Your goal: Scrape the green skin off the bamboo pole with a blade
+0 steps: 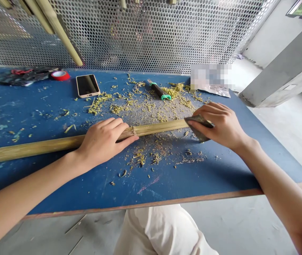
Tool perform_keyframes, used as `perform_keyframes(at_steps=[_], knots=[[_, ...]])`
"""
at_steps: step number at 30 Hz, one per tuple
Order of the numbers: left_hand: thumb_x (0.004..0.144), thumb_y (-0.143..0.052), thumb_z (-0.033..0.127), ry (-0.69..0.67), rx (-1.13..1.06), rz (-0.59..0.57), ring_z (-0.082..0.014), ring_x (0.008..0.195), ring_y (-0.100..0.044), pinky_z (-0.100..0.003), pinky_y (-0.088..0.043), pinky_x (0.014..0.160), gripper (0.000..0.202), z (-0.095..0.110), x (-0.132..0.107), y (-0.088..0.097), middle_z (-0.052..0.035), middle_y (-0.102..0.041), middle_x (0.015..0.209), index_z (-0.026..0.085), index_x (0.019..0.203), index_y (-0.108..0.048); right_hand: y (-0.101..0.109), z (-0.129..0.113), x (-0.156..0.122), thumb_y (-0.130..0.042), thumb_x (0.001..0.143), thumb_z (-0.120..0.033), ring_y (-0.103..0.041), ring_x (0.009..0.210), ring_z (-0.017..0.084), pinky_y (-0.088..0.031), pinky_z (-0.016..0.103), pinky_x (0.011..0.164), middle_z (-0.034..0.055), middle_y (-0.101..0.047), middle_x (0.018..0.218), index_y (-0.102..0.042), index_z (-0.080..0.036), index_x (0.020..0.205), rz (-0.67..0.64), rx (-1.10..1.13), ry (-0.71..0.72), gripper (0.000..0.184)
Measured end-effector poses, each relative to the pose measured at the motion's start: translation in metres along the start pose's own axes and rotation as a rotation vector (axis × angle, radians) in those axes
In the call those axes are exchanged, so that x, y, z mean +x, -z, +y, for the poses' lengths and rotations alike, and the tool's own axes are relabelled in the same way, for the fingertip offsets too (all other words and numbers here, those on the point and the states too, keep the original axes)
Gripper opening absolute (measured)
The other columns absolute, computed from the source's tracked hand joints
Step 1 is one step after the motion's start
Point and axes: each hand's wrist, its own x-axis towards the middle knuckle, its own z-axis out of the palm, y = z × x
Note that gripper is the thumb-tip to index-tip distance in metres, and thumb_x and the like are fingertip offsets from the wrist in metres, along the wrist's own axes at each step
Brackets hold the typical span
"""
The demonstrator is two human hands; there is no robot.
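A long bamboo stick (47,144) lies across the blue table (167,184) from left to right. My left hand (103,141) grips it near its middle, fingers wrapped over the top. My right hand (221,124) is closed on a dark piece of sandpaper (201,125) folded around the stick's right end. Yellow-green shavings (143,106) and dust are scattered around and behind the stick.
A phone (87,85) lies face up at the back, with a red tape roll (60,74) and dark clutter to its left. A green-handled knife (158,91) rests among shavings. A perforated metal screen (151,32) with leaning bamboo poles (61,32) backs the table. Concrete floor lies to the right.
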Motion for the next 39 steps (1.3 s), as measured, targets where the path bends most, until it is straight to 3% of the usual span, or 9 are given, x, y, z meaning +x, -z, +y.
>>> perform_keyframes(at_steps=[9,16,22,27,30,32,35,37,39], knots=[[0.094,-0.053,0.065,0.013,0.076,-0.061,-0.0221,0.081,-0.065,-0.032,-0.048,0.071,0.046,-0.004,0.007,0.000,-0.0065,-0.069,0.087,0.021,0.093,-0.063,-0.005,0.056,-0.010,-0.032,0.105,-0.057,-0.057,0.062,0.023,-0.039,0.038,0.060,0.0077,-0.058,0.065,-0.064,-0.022,0.088,0.410,-0.167,-0.505,0.050],[0.096,-0.054,0.061,-0.094,0.149,-0.157,-0.0260,0.096,-0.065,-0.035,-0.048,0.080,0.043,-0.008,0.013,0.008,-0.0105,-0.069,0.097,0.019,0.094,-0.064,-0.003,0.071,-0.010,-0.036,0.104,-0.053,-0.056,0.060,0.023,-0.033,0.035,0.059,0.0056,-0.058,0.067,-0.060,-0.021,0.095,0.463,-0.098,-0.657,0.041],[0.103,-0.045,0.049,0.083,0.431,-0.193,-0.0297,0.101,-0.067,-0.037,-0.046,0.082,0.041,0.003,0.006,0.028,-0.0183,-0.069,0.111,0.013,0.113,-0.063,-0.008,0.042,-0.005,-0.020,0.106,-0.057,-0.048,0.057,0.018,-0.029,0.034,0.059,0.0065,-0.055,0.065,-0.054,-0.021,0.082,0.517,-0.004,-0.490,0.056],[0.102,-0.043,0.055,0.219,0.561,-0.064,-0.0318,0.102,-0.066,-0.036,-0.041,0.080,0.051,0.023,0.005,0.061,-0.0222,-0.070,0.110,0.010,0.116,-0.063,-0.027,0.006,-0.001,-0.030,0.105,-0.050,-0.051,0.054,0.018,-0.028,0.032,0.057,0.0059,-0.058,0.060,-0.062,-0.019,0.077,0.185,-0.058,-0.187,0.053],[0.101,-0.043,0.059,0.290,0.579,0.010,-0.0316,0.101,-0.065,-0.036,-0.040,0.079,0.055,0.035,0.007,0.081,-0.0214,-0.070,0.108,0.011,0.119,-0.062,-0.032,-0.009,0.004,-0.041,0.102,-0.047,-0.063,0.078,0.023,-0.037,0.032,0.064,0.0122,-0.071,0.084,-0.071,-0.017,0.093,0.111,-0.123,0.012,0.043],[0.100,-0.044,0.060,0.275,0.593,0.037,-0.0316,0.103,-0.064,-0.036,-0.039,0.081,0.054,0.039,0.011,0.096,-0.0200,-0.070,0.108,0.013,0.118,-0.063,-0.029,-0.017,0.010,-0.044,0.102,-0.042,-0.063,0.100,0.026,-0.045,0.037,0.079,0.0155,-0.072,0.110,-0.071,-0.017,0.116,0.161,-0.126,0.116,0.039],[0.098,-0.047,0.062,0.164,0.585,0.046,-0.0312,0.108,-0.061,-0.037,-0.039,0.087,0.051,0.040,0.027,0.123,-0.0163,-0.068,0.106,0.018,0.115,-0.065,-0.021,-0.025,0.025,-0.050,0.098,-0.041,-0.053,0.126,0.031,-0.041,0.049,0.104,0.0172,-0.061,0.138,-0.054,-0.018,0.146,0.284,-0.082,0.120,0.053],[0.096,-0.050,0.063,0.059,0.563,0.025,-0.0322,0.111,-0.060,-0.040,-0.038,0.092,0.049,0.040,0.045,0.144,-0.0142,-0.068,0.103,0.020,0.113,-0.067,-0.017,-0.029,0.039,-0.056,0.094,-0.045,-0.048,0.133,0.035,-0.038,0.055,0.108,0.0194,-0.056,0.144,-0.044,-0.015,0.154,0.354,-0.012,0.047,0.068],[0.094,-0.053,0.062,-0.033,0.541,0.000,-0.0350,0.115,-0.058,-0.046,-0.037,0.098,0.048,0.045,0.070,0.169,-0.0131,-0.067,0.101,0.020,0.111,-0.068,-0.015,-0.032,0.057,-0.060,0.090,-0.050,-0.053,0.126,0.037,-0.043,0.055,0.103,0.0210,-0.061,0.136,-0.048,-0.013,0.150,0.394,0.113,-0.029,0.071]])
